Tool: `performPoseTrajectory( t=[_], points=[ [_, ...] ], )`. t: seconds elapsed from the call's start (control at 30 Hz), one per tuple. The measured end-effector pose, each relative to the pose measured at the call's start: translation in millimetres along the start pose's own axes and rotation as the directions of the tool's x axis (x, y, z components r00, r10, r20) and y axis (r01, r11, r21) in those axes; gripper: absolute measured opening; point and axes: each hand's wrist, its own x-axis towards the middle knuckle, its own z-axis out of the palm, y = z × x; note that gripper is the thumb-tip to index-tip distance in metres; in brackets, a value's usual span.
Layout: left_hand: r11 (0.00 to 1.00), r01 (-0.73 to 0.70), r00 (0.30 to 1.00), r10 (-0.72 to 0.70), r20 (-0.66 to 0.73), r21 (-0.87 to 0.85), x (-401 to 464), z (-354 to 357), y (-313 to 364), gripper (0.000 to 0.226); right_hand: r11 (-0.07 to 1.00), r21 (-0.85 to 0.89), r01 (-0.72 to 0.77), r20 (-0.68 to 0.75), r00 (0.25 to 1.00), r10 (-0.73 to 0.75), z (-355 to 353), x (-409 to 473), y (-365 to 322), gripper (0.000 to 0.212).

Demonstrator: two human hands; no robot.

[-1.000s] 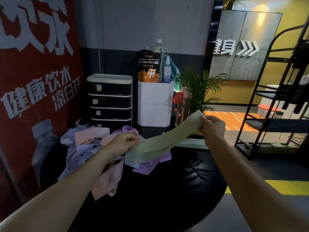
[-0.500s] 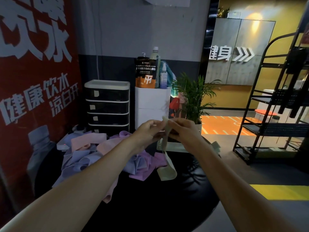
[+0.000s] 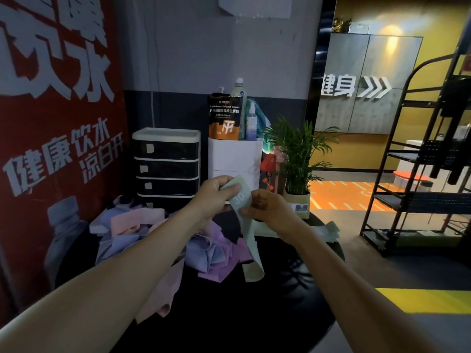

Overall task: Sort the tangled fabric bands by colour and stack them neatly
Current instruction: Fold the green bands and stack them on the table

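A pale green fabric band (image 3: 248,235) hangs doubled from both my hands above the round black table (image 3: 254,314), its loop end touching the tabletop. My left hand (image 3: 216,193) grips its upper end, marked "30". My right hand (image 3: 265,205) pinches the band just beside it. To the left lies a tangled heap of bands (image 3: 158,240) in pink, lilac and purple. A small stack of pale green bands (image 3: 328,231) sits at the table's far right edge.
A black drawer unit (image 3: 167,166), a white box (image 3: 234,159) with bottles and a pouch, and a potted plant (image 3: 297,159) stand at the table's back. A black metal rack (image 3: 420,174) stands on the floor at right. A red poster wall is at left.
The green band was stretched between my spread hands. My hands have come together and folded it, so it now hangs doubled down to the table.
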Motion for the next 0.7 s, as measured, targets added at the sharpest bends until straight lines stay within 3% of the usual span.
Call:
performPoseTrajectory(
  t=[0.3,0.47,0.57,0.7],
  points=[
    [0.996,-0.041,0.974,0.022,-0.227,-0.079,12.8,-20.6,5.5,0.015,0.952,-0.300,-0.055,0.059,0.995,0.076,-18.2,-5.3,21.7,0.011],
    [0.990,-0.045,0.932,-0.006,-0.364,-0.132,17.9,-26.8,-3.8,0.011,0.731,-0.674,-0.110,0.099,0.967,0.237,-43.3,-6.5,46.7,0.027],
    [0.989,-0.029,0.916,-0.032,-0.400,-0.147,24.4,-34.0,-11.6,0.017,0.663,-0.730,-0.166,0.044,0.957,0.288,-61.6,-11.5,67.4,0.034],
    [0.986,0.017,0.908,-0.084,-0.410,-0.166,30.0,-30.4,-27.5,0.016,0.706,-0.662,-0.253,-0.023,0.947,0.319,-84.4,-17.1,89.1,0.033]
  ],
)
